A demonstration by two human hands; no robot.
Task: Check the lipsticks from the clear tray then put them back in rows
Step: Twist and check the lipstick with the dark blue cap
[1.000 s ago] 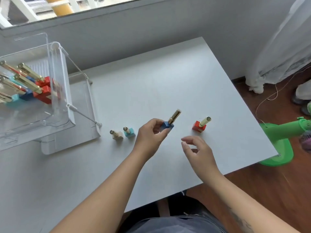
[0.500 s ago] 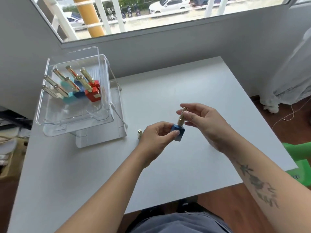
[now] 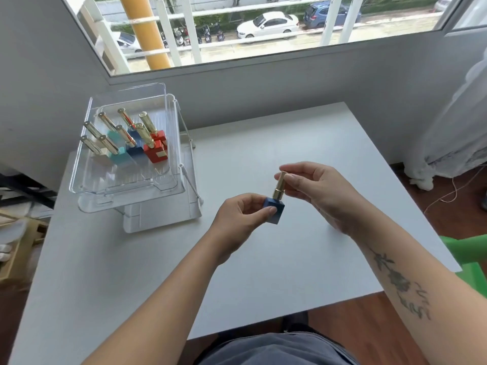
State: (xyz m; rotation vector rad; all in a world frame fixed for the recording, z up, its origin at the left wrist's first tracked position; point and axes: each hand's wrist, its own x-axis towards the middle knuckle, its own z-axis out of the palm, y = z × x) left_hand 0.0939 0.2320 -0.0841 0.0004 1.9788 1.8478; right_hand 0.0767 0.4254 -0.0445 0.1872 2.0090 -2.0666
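Gripping blue lipstick (image 3: 274,210): left hand (image 3: 241,217) base, right hand (image 3: 319,189) cap.

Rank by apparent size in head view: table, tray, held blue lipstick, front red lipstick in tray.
1. table
2. tray
3. held blue lipstick and front red lipstick: they look alike, and the held one is nearer the camera, so I won't rank them.
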